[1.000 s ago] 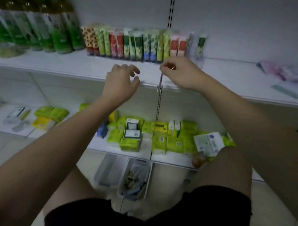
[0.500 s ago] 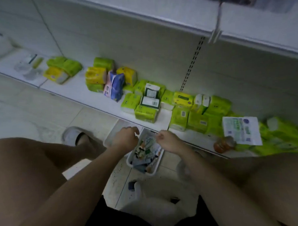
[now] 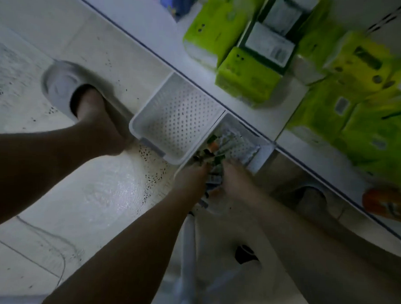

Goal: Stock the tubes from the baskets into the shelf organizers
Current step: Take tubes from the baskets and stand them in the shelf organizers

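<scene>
Head view tilted steeply down, motion-blurred. Two white perforated baskets side by side on the floor tiles (image 3: 57, 192) against the bottom shelf (image 3: 154, 25): left basket (image 3: 178, 119) with nothing showing inside, right basket (image 3: 247, 142) holding a jumble of tubes (image 3: 214, 150), labels unreadable, near half hidden under both hands. Left hand (image 3: 190, 177) down in the right basket, fingertips buried among the tubes; grip not resolvable, cannot tell whether curled on anything. Right hand (image 3: 234, 175) alongside it in the same basket, fingers smeared by blur; likewise cannot tell open or closed. Bottom shelf stacked with lime-green packs (image 3: 247, 76), print illegible, some cut off at the top and right edges. Orange item (image 3: 385, 203) at the right edge, cropped, identity unclear. Left foot in a grey slipper (image 3: 65, 85) beside the left basket. Dark roundish object (image 3: 246, 253) on a pale surface below the forearms, not identifiable.
</scene>
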Action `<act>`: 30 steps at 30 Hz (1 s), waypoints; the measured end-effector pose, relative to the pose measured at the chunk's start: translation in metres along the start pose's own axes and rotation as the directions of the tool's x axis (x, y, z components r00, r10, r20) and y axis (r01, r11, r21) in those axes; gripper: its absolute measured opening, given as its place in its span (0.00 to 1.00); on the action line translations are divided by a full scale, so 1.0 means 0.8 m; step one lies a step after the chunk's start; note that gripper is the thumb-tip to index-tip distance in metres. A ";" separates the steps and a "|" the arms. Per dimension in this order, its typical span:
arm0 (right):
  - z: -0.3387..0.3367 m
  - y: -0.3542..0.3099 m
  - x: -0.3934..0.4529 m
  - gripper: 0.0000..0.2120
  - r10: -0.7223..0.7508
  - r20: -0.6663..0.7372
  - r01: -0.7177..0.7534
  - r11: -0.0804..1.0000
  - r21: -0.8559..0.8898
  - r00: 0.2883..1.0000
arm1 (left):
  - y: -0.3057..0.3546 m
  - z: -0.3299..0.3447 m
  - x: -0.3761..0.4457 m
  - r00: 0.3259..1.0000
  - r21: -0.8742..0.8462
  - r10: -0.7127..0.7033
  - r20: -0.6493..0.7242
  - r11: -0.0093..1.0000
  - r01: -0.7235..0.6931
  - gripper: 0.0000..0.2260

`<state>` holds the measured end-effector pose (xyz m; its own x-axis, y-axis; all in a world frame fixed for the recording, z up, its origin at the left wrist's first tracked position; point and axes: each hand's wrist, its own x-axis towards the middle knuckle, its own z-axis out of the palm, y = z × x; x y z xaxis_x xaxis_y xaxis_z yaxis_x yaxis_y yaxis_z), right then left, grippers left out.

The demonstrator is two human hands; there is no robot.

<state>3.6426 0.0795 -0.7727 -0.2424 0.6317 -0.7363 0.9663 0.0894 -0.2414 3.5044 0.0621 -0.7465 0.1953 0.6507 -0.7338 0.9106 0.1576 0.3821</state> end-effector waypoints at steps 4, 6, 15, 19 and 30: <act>0.013 0.000 0.010 0.18 0.000 -0.009 -0.002 0.975 -0.224 1.000 | 0.003 0.016 0.010 0.995 0.181 -0.103 0.017 0.979 0.098 0.31; 0.018 0.002 0.017 0.19 0.026 -0.020 -0.031 0.955 -0.293 0.999 | 0.008 0.022 0.013 0.995 0.277 -0.103 0.002 0.956 0.098 0.35; -0.037 0.008 -0.013 0.16 -0.060 -0.046 0.053 0.990 -0.131 0.997 | 0.026 0.001 -0.012 0.997 0.445 0.073 0.006 0.893 -0.068 0.25; -0.070 0.015 -0.065 0.07 0.062 -0.137 0.006 0.897 0.443 0.989 | 0.038 -0.041 -0.042 0.996 -0.072 -0.029 0.089 0.997 0.035 0.16; -0.226 0.000 -0.268 0.10 0.180 -0.523 0.393 0.473 0.789 0.833 | 0.093 -0.244 -0.197 0.963 -0.355 0.243 -0.113 0.896 -0.268 0.15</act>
<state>3.7100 0.0833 -0.5007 0.0176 0.9452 -0.3261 0.2933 -0.3167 -0.9020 3.4700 0.1166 -0.4928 0.3686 0.7492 -0.5503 0.6341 0.2303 0.7382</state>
